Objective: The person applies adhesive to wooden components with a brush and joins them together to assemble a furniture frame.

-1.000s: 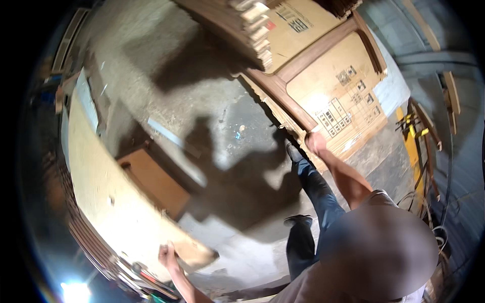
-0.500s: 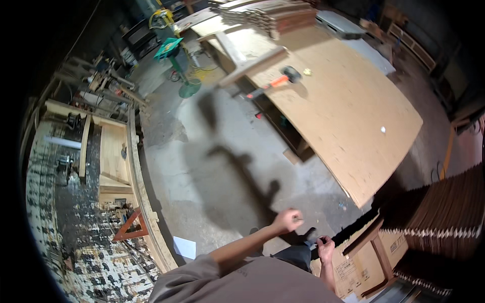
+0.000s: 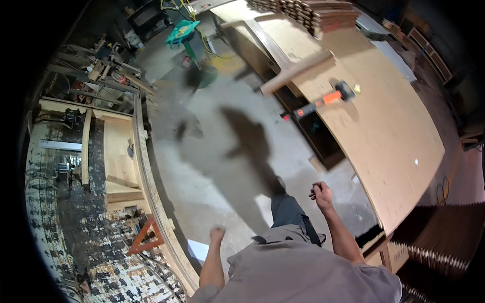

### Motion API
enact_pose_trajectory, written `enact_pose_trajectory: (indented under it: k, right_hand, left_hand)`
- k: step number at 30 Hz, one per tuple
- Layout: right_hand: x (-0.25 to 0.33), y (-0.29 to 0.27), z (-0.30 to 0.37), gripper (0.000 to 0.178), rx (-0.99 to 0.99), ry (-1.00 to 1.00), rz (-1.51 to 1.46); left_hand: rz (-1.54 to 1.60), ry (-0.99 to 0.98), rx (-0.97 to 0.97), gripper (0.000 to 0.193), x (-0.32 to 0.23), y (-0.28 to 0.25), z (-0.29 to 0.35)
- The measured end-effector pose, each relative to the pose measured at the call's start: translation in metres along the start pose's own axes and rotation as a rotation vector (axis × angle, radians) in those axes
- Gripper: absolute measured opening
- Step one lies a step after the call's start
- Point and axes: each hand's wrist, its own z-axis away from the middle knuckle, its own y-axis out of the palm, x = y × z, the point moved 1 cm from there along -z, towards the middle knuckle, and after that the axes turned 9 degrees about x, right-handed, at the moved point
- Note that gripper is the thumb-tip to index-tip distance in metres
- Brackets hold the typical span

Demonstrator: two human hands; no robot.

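My left hand (image 3: 217, 233) hangs over the floor near a white paper sheet (image 3: 198, 249), closed in a fist; its inside is hidden. My right hand (image 3: 322, 196) is raised to the left of the plywood-topped table (image 3: 389, 146), apart from its edge. Its fingers are curled, and whatever they may hold is too small to make out. A mallet (image 3: 328, 98) with an orange and black handle and a dark head lies on the tabletop, its handle reaching past the edge. Beyond it, a wooden frame piece (image 3: 298, 71) overhangs the same edge.
On the left runs a paint-spattered workbench (image 3: 96, 242) holding a reddish triangular square (image 3: 146, 236) and wooden boards. A green stand (image 3: 183, 33) is on the floor ahead. Stacked wood strips (image 3: 323, 17) lie at the table's far end. Brown stacked pieces (image 3: 434, 232) are at lower right.
My hands were close together near the lower right; now they are spread apart, the left one lower left and the right one raised. My view has shifted, and a leg shows stepping forward.
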Motion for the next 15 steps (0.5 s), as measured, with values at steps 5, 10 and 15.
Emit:
enact_pose_trajectory:
  k: [5, 10, 15]
  right_hand:
    - [0.094, 0.044, -0.120, 0.016, 0.114, -0.053, -0.157]
    - [0.177, 0.071, -0.236, 0.026, 0.163, -0.104, 0.198]
    - [0.206, 0.110, -0.358, 0.027, 0.000, -0.332, 0.289]
  left_hand:
    - [0.061, -0.532, 0.138, 0.019, 0.098, -0.024, 0.056]
    - [0.328, -0.531, 0.083, 0.013, 0.015, -0.042, 0.027]
    - [0.279, -0.275, 0.239, 0.008, -0.071, -0.058, -0.087]
